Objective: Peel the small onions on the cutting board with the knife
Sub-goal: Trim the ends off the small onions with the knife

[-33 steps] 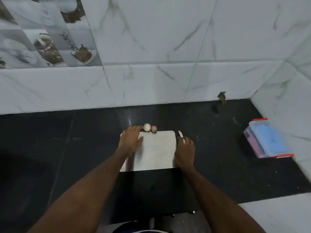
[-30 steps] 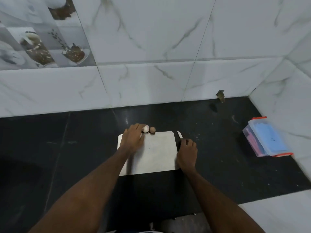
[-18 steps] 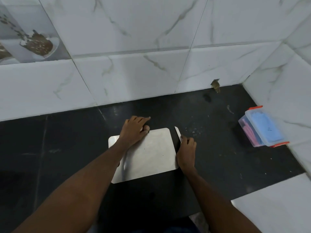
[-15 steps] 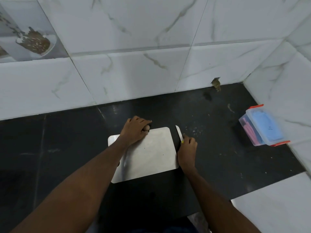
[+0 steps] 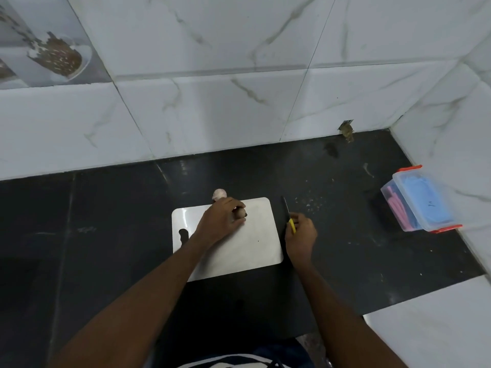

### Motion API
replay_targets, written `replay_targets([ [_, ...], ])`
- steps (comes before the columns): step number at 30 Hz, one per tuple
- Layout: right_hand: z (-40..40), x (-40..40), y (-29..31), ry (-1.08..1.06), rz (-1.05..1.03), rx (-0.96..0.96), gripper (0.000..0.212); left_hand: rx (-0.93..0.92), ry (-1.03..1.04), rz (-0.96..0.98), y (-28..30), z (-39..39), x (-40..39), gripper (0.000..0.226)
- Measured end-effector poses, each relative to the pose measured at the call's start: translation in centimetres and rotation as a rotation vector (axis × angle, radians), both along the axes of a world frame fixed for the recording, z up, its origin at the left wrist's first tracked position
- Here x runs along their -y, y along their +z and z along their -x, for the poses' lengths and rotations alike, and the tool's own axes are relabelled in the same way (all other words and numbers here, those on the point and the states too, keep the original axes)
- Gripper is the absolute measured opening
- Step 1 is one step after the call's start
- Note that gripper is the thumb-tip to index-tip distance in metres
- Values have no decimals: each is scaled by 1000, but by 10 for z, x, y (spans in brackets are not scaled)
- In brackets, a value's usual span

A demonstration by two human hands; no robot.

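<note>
A white cutting board (image 5: 247, 251) lies on the black counter. My left hand (image 5: 221, 221) rests on its far half, fingers closed around a small brown onion (image 5: 241, 213) that peeks out at the fingertips. A second, paler onion (image 5: 219, 195) sits on the counter just past the board's far edge. My right hand (image 5: 301, 237) is beside the board's right edge and grips the yellow handle of a small knife (image 5: 288, 215); its dark blade points away from me, lifted off the counter.
A clear plastic box (image 5: 419, 199) with a blue lid and orange clips stands at the right against the tiled side wall. Small crumbs (image 5: 310, 203) lie right of the knife. The white tiled back wall (image 5: 239, 102) bounds the black counter (image 5: 106, 235).
My left hand closed over the brown onion and drew it onto the board, leaving the pale one behind. My right hand took hold of the knife and raised it.
</note>
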State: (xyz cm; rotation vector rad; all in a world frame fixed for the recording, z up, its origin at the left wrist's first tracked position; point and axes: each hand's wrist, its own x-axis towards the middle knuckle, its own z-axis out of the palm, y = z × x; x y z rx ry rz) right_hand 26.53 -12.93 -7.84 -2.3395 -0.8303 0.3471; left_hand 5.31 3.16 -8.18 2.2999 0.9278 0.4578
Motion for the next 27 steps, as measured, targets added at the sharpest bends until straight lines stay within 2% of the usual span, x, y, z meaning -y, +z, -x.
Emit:
replay_targets([
  [4, 6, -1, 10, 8, -77, -16, 28, 45, 98, 70, 0, 9, 17, 33],
  [8, 31, -2, 27, 157, -214, -35, 31, 97, 134, 95, 0, 11, 29, 32],
  [12, 60, 0, 33, 229, -213, -99, 26, 93, 142, 88, -3, 8, 35, 34],
  [17, 75, 9, 27, 166, 24, -188, 20, 76, 128, 48, -2, 12, 40, 38],
  [19, 81, 11, 24, 140, 82, -212, 26, 80, 117, 22, -1, 14, 44, 38],
  [22, 90, 11, 20, 186, 164, -143, 34, 101, 124, -18, 1, 16, 49, 29],
  [27, 99, 6, 28, 327, 371, 5, 43, 111, 156, -30, 1, 13, 52, 29],
])
